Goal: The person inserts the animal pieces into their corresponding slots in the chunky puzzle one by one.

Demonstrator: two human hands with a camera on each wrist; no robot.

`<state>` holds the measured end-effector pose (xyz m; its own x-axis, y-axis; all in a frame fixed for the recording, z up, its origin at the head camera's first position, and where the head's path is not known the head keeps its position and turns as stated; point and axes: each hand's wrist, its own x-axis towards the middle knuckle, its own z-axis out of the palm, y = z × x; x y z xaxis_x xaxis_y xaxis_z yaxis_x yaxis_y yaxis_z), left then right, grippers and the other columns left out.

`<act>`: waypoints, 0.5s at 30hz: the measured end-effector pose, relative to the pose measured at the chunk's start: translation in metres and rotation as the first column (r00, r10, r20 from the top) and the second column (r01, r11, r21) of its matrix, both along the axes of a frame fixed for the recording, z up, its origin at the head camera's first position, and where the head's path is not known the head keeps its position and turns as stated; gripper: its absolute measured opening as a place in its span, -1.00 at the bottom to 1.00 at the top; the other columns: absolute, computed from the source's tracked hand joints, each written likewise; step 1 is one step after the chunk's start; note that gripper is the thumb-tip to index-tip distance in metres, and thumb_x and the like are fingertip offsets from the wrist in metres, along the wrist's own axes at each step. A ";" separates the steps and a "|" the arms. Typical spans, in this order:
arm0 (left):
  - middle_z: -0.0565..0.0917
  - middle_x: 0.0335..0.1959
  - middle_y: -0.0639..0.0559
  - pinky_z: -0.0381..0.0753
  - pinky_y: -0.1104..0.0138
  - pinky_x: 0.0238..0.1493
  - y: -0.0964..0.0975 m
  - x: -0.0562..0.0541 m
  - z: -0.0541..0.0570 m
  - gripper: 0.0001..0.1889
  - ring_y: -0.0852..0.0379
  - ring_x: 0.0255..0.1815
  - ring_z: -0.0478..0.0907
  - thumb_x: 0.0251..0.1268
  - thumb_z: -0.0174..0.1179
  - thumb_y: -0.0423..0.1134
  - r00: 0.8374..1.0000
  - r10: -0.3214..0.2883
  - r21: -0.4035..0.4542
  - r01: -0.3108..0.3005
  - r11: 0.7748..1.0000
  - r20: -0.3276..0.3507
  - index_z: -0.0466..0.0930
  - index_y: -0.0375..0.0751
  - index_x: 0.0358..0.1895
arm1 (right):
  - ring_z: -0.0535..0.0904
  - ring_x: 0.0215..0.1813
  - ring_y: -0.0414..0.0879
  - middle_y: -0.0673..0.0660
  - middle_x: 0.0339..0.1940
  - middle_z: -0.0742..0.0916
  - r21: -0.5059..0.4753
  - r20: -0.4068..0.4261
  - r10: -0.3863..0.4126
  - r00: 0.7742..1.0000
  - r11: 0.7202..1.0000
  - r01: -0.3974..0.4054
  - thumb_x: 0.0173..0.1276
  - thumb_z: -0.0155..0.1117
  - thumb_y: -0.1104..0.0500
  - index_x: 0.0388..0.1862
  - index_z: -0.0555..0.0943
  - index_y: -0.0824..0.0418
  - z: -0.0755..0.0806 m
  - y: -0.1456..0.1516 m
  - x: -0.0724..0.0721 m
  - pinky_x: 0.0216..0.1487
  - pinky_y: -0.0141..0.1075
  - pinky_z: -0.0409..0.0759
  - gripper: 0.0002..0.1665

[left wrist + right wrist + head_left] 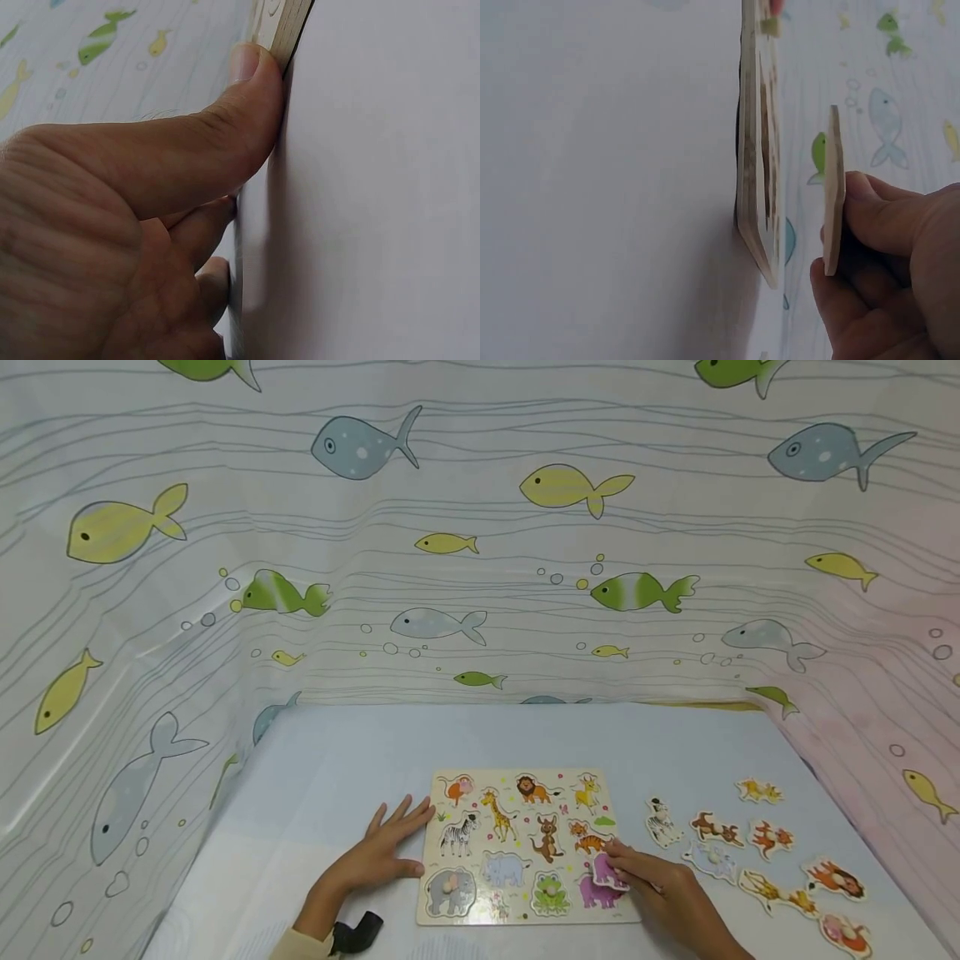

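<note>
A wooden animal puzzle board [431, 852] lies flat on the table. Spread fingers and thumb of my left hand [375, 856] rest against its left edge; the left wrist view shows the thumb pressed to the board's side. In my right hand [663, 889] a purple hippo puzzle piece [609, 872] is pinched between thumb and fingers, over the purple hippo picture [600, 893] at the board's lower right. The right wrist view shows the piece edge-on, apart from the board. A knobbed elephant piece [450, 893] and a frog piece [551, 893] sit in the board.
Several loose pieces lie right of the board, among them a zebra [662, 822], a giraffe [772, 891], a lion [836, 878] and a monkey [846, 935]. A fish-print curtain [480, 585] surrounds the white table [360, 743]. A black strap [358, 933] is at the left wrist.
</note>
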<state>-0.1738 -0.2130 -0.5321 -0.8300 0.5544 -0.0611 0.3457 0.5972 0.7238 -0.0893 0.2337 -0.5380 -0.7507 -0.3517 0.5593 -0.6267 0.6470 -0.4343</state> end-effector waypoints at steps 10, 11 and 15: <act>0.13 0.60 -0.19 -0.59 -0.30 0.51 0.000 0.000 0.000 -0.04 -0.36 0.63 -0.20 0.01 0.44 -0.07 1.000 0.000 -0.007 0.000 1.000 0.000 0.21 -0.21 0.53 | 0.71 0.14 -0.11 0.00 0.13 0.77 0.012 0.162 0.015 0.987 1.000 -0.017 0.18 0.42 0.41 0.03 0.76 0.04 -0.009 -0.007 0.010 0.23 -0.76 0.38 -0.54; 0.12 0.60 -0.18 -0.58 -0.29 0.52 0.000 0.000 0.000 -0.04 -0.36 0.64 -0.20 0.01 0.44 -0.07 1.000 0.001 -0.010 -0.001 1.000 0.001 0.21 -0.20 0.53 | 0.72 0.14 -0.11 0.00 0.13 0.77 0.022 0.167 0.016 0.986 1.000 -0.019 0.17 0.42 0.41 0.02 0.76 0.04 -0.009 -0.007 0.010 0.23 -0.76 0.37 -0.54; 0.13 0.60 -0.18 -0.57 -0.29 0.52 0.000 0.000 -0.001 -0.04 -0.35 0.64 -0.19 0.00 0.44 -0.08 1.000 0.004 -0.015 -0.004 1.000 0.002 0.20 -0.20 0.54 | 0.73 0.12 -0.05 0.03 0.12 0.77 0.056 0.148 0.030 0.989 0.998 -0.038 0.15 0.43 0.42 0.03 0.76 0.09 -0.010 -0.008 0.010 0.24 -0.78 0.34 -0.54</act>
